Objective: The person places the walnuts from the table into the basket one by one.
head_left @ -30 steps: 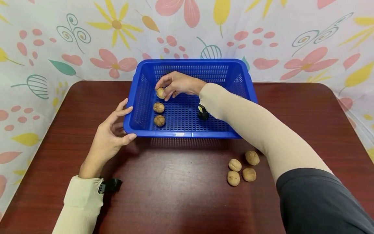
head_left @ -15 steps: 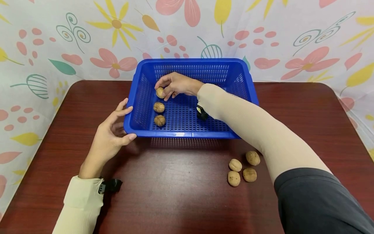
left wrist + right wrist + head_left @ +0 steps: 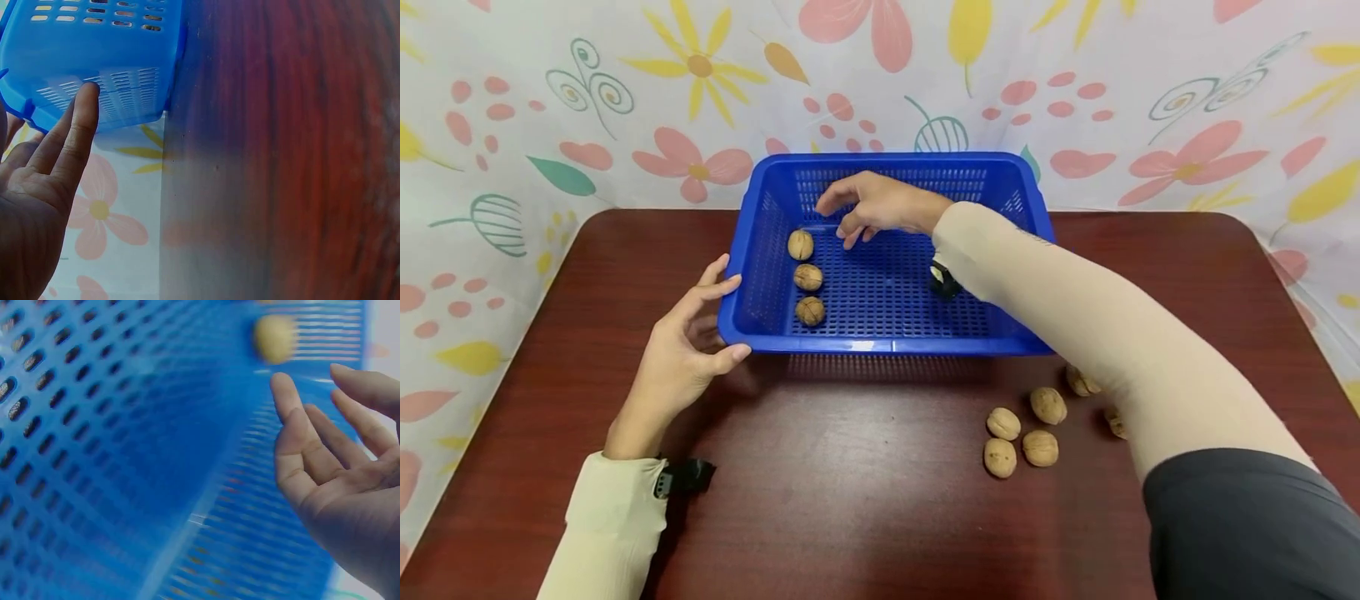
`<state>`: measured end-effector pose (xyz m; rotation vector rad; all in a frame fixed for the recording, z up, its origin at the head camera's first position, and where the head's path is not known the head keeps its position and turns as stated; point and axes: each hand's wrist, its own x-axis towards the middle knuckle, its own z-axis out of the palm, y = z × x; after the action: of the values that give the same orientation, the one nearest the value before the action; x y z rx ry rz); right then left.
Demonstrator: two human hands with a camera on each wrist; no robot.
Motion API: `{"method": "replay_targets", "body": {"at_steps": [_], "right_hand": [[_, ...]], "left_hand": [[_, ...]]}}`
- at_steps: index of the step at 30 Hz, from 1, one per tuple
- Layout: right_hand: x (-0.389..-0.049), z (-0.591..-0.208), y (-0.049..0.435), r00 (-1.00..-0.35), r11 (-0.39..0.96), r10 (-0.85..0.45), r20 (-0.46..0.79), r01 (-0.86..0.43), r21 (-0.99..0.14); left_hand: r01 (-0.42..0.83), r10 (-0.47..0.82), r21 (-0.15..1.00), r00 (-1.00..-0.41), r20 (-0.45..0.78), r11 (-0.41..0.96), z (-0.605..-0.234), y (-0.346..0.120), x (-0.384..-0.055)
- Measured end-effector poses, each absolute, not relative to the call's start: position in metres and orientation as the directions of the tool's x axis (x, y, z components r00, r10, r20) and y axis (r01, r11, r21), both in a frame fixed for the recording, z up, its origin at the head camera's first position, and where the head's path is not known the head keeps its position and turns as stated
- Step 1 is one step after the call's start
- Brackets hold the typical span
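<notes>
Three walnuts stand in a column along the left side of the blue plastic basket [image 3: 887, 344]: a far walnut [image 3: 801, 245], a middle walnut [image 3: 808, 277] and a near walnut [image 3: 810, 311]. My right hand [image 3: 880, 204] is over the basket's inside, just right of the far walnut and apart from it. Its fingers are loosely bent with nothing between them. In the right wrist view a blurred walnut [image 3: 275, 339] lies beyond the fingertips. My left hand [image 3: 681, 333] touches the basket's left rim and near left corner with spread, mostly straight fingers.
Several loose walnuts [image 3: 1040, 447] lie on the dark red wooden table [image 3: 850, 492], right of and nearer than the basket. My right forearm [image 3: 1075, 308] passes above and partly hides some. A flower-patterned sheet [image 3: 880, 83] stands behind the table and at its sides.
My right hand has let go of the far walnut, which stays in the basket, and has moved up and to the right. More table walnuts show beside the forearm. The left hand keeps its place.
</notes>
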<state>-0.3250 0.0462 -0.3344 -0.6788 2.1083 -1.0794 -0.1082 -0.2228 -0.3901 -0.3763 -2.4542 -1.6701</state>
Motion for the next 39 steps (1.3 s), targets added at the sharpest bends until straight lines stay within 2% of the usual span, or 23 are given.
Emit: {"method": "replay_targets", "body": {"at_steps": [5,9,14,18,22,29,34,39], "right_hand": [[-0.297,-0.285,0.082,-0.685,0.524,-0.698,-0.208,-0.290,-0.801],[-0.264,-0.255,0.129,-0.730,0.501,-0.676,-0.100,-0.355,-0.789],[-0.220,-0.250,0.198,-0.811,0.537,-0.582,-0.052,-0.336,-0.774],[-0.184,-0.267,0.254,-0.884,0.548,-0.466,-0.031,-0.261,-0.795],[-0.149,-0.303,0.299,-0.919,0.540,-0.394,-0.007,-0.226,-0.811],[-0.106,-0.357,0.339,-0.964,0.552,-0.259,-0.063,-0.094,-0.829],[-0.081,-0.387,0.359,-0.971,0.554,-0.189,-0.145,0.017,-0.832],[-0.062,-0.411,0.365,-0.950,0.460,-0.227,-0.214,0.090,-0.884]], "left_hand": [[0.274,0.115,0.887,-0.962,0.249,0.371,-0.389,-0.225,-0.108],[0.274,0.116,0.885,-0.962,0.248,0.378,-0.390,-0.226,-0.109],[0.285,0.118,0.880,-0.959,0.259,0.381,-0.391,-0.228,-0.111],[0.291,0.113,0.875,-0.957,0.268,0.388,-0.390,-0.231,-0.111],[0.296,0.111,0.872,-0.955,0.275,0.389,-0.390,-0.234,-0.113],[0.296,0.107,0.870,-0.955,0.276,0.393,-0.392,-0.237,-0.112],[0.298,0.111,0.870,-0.954,0.277,0.394,-0.391,-0.237,-0.113],[0.300,0.116,0.867,-0.954,0.277,0.398,-0.390,-0.236,-0.114]]}}
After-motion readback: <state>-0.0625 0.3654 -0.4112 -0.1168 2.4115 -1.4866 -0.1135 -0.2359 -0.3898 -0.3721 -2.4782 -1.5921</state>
